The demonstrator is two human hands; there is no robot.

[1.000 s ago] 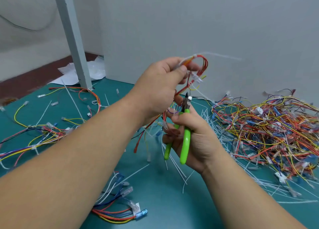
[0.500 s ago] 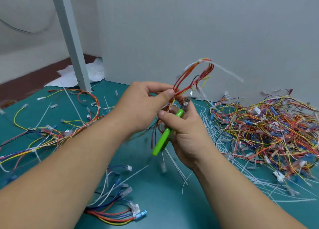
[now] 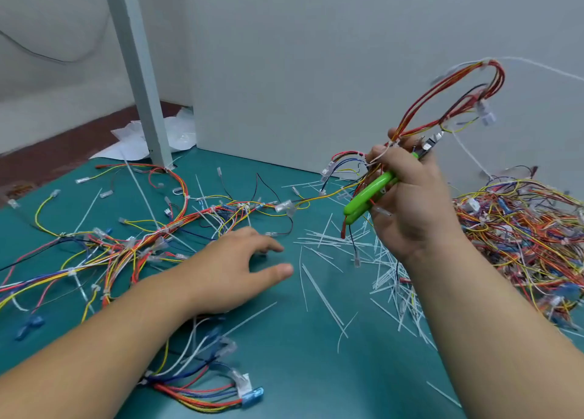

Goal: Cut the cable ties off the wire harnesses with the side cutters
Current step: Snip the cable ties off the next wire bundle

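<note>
The right hand's [image 3: 414, 203] fingers [image 3: 384, 154] are curling round the cutters [image 3: 368, 192] and pinching a harness [image 3: 493, 80] against them in the same grip. The cutters' green handles are lying close together and pointing down-left out of the fist. The metal tip is poking out above the knuckles, too blurred to read the blades. The harness is looping up above the hand in red and yellow wires, with a white tie [image 3: 543, 68] trailing from its top toward the right edge.

The left hand [image 3: 234, 273] is reaching palm down low over the mat [image 3: 284, 361], fingers [image 3: 268, 245] loosely spread and holding nothing. Whether they are touching the mat is unclear.

Cut ties [image 3: 331, 245] are lying scattered between the hands. A pile [image 3: 521, 226] of harnesses is sitting just right of the right hand, and more wires [image 3: 142, 245] are sprawling to the left, below the post [image 3: 136, 71].
</note>
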